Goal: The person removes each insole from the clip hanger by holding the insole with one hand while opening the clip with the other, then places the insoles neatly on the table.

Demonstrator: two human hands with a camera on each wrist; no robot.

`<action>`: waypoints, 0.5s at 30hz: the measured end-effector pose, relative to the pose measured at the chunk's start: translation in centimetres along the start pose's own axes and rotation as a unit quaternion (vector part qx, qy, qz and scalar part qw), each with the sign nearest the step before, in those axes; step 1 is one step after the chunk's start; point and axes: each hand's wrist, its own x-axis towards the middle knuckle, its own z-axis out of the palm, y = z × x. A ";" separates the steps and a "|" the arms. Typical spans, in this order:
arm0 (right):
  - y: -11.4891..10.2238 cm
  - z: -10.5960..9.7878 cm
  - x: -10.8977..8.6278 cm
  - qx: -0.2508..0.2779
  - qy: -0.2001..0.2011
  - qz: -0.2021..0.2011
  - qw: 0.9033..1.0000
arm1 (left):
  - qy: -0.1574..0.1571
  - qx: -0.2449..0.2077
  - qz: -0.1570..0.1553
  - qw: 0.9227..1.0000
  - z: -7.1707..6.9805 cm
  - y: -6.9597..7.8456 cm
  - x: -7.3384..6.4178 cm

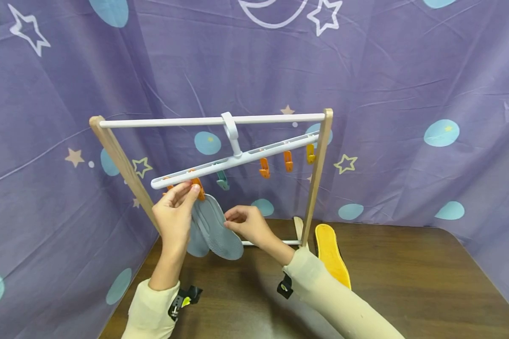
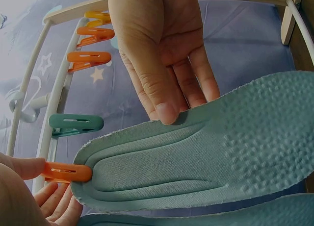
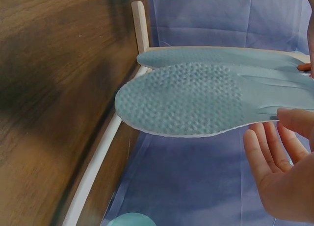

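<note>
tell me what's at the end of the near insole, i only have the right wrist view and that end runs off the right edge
Observer: An orange clip sits over that end of the grey-blue insole.
Operator: who's got the clip
Observer: The left hand pinches it.
Operator: any other colour of insole around
Observer: Yes, a yellow insole lies on the table, to the right of the rack's right post in the head view.
</note>
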 end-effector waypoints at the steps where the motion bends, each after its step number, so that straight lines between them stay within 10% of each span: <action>1: 0.0 0.1 0.0 0.004 0.002 0.000 1.000 | 0.000 0.000 -0.001 1.000 0.0 0.0 0.0; 15: -0.3 0.4 -0.5 0.031 0.007 0.021 0.999 | -0.034 -0.036 -0.055 0.997 -0.3 0.3 0.4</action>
